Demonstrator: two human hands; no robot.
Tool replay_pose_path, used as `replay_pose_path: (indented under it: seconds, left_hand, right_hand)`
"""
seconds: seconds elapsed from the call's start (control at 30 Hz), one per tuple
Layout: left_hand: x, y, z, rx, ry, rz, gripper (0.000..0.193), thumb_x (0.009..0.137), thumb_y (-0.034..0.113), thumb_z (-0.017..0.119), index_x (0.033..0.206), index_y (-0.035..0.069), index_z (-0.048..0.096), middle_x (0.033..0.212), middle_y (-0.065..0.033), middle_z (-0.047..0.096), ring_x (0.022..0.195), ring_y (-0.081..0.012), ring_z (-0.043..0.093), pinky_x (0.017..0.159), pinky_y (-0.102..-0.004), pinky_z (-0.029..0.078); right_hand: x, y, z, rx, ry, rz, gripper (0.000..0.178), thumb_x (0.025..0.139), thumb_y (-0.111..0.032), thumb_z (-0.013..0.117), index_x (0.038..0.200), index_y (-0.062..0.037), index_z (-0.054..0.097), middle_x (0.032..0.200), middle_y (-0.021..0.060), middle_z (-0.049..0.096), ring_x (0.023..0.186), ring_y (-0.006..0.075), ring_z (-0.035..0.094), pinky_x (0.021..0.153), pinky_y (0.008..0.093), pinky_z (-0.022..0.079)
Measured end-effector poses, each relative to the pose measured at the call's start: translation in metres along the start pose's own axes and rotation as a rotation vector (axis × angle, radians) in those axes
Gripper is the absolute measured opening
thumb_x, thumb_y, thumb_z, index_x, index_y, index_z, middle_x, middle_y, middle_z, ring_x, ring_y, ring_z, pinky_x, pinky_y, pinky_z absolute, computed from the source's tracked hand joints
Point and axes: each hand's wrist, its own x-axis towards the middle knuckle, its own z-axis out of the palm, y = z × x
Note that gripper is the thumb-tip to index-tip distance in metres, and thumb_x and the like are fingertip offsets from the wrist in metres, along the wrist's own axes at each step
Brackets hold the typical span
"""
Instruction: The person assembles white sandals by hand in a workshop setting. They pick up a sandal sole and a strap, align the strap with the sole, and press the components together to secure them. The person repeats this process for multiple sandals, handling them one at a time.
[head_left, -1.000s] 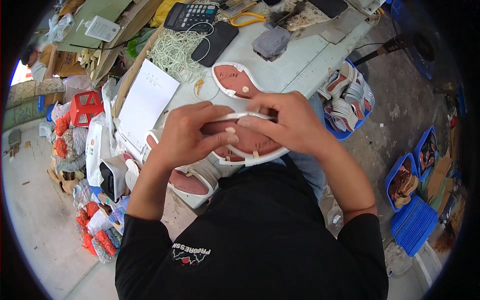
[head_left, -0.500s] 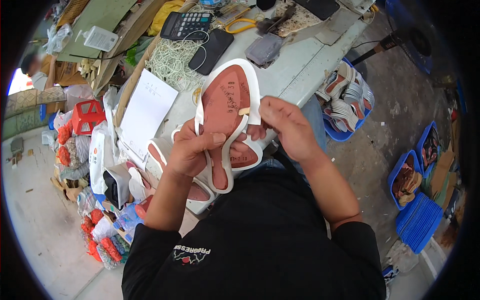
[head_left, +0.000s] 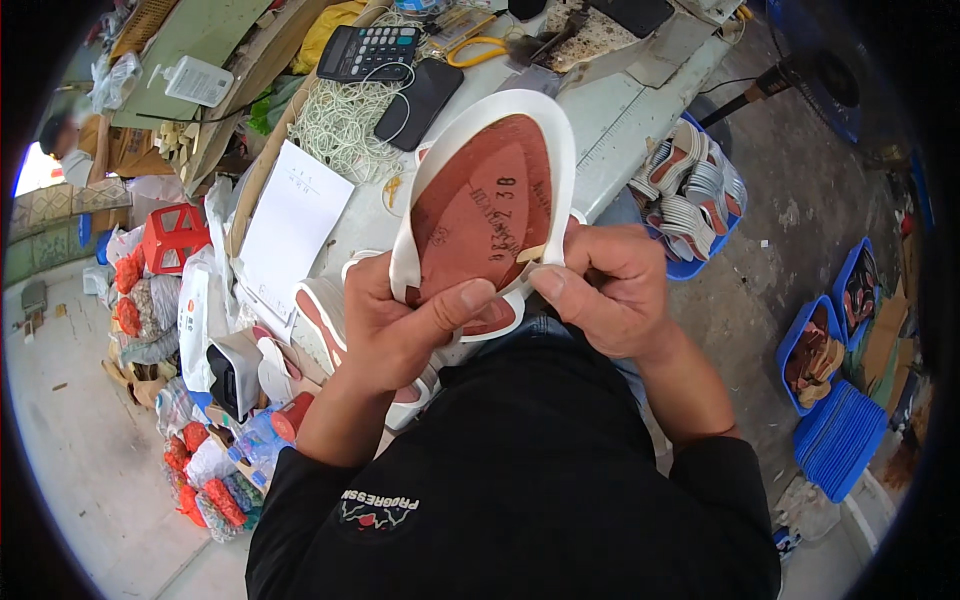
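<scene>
Between my two hands is a sandal insole (head_left: 470, 220) with its reddish-brown underside up and a white strip folded round its edge. My left hand (head_left: 415, 325) grips its left side, thumb lying across the brown face. My right hand (head_left: 620, 290) pinches the white edge at the lower right, thumb and finger closed beside a small tan tab (head_left: 531, 254). The insole's narrow heel end is hidden behind my hands. Below it shows part of another insole (head_left: 497, 318). More white-edged insoles (head_left: 322, 312) lie at the table's near edge, left of my left hand.
On the table (head_left: 600, 150) lie a paper sheet (head_left: 292, 215), tangled white cord (head_left: 335, 125), a phone (head_left: 425, 100), a calculator (head_left: 368, 53) and yellow-handled scissors (head_left: 477, 51). At right stand a blue basket (head_left: 690, 268) of insoles and a fan (head_left: 820, 80). A red stool (head_left: 175, 236) is at left.
The insole has come up closer, its heel end tilting out of sight. My right hand has moved down from the strip's loose-looking end and now pinches the edge, opposite my left hand.
</scene>
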Motion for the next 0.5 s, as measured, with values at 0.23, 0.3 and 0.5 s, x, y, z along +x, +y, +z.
replay_pose_path:
  seconds: [0.23,0.3,0.5]
  left_hand:
    - [0.013,-0.014,0.005,0.806,-0.041,0.678,0.023,0.094,0.006,0.077,0.112,-0.006,0.07,0.088,-0.0075,0.076,0.071,-0.0094,0.071,0.056,-0.027,0.053]
    - [0.014,-0.019,0.006,0.718,0.018,0.577,0.018,0.095,0.005,0.074,0.11,-0.006,0.071,0.087,-0.0063,0.075,0.067,-0.0095,0.068,0.056,-0.0275,0.052]
    - [0.018,-0.015,-0.018,-0.148,-0.001,-0.189,0.023,0.097,0.006,0.069,0.117,-0.006,0.069,0.094,-0.011,0.076,0.08,-0.0151,0.072,0.071,-0.0288,0.058]
  right_hand:
    - [0.017,-0.021,0.001,-0.553,-0.044,-0.197,0.01,0.083,-0.002,0.067,0.083,-0.0018,0.057,0.068,0.012,0.054,0.056,0.0263,0.057,0.053,0.0335,0.043]
    - [0.01,-0.02,0.006,-0.485,-0.067,-0.127,0.009,0.085,-0.003,0.066,0.089,-0.0015,0.058,0.075,0.0107,0.058,0.061,0.0245,0.059,0.056,0.0329,0.044]
    - [-0.005,0.0,-0.003,0.113,0.003,0.252,0.012,0.099,-0.009,0.065,0.107,-0.0005,0.064,0.093,-0.0008,0.066,0.08,0.006,0.06,0.07,0.0254,0.047]
